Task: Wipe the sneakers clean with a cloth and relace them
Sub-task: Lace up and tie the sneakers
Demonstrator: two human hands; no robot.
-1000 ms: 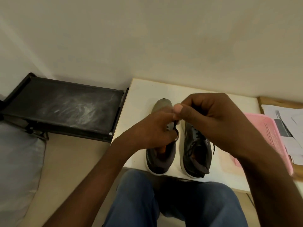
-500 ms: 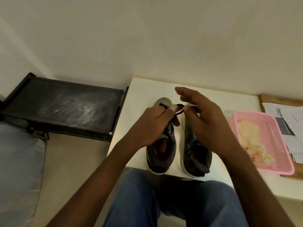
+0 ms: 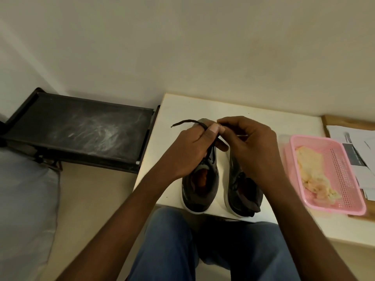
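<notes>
In the head view, two dark sneakers stand side by side on the white worktop [image 3: 263, 122], with their heels toward the person. The left sneaker [image 3: 199, 189] shows an orange inside, and the right sneaker [image 3: 241, 191] is just beside it, partly covered by the right wrist. Both hands meet above the front part of the left sneaker. The left hand [image 3: 188, 151] has its fingers curled, and its thumb presses a dark lace [image 3: 186, 122] against them; the free end of this lace sticks out to the left over the worktop. The right hand [image 3: 249, 142] also has curled fingers, and its thumb and forefinger pinch the lace just beside the left thumb. The lace runs down from the hands into the left sneaker. To the right, a pink basket [image 3: 345, 165] lies on the worktop and holds a yellowish cloth [image 3: 312, 169]. Some papers [image 3: 357, 138] lie behind the basket. A dark tray [image 3: 81, 128] stands to the left of the worktop.
</notes>
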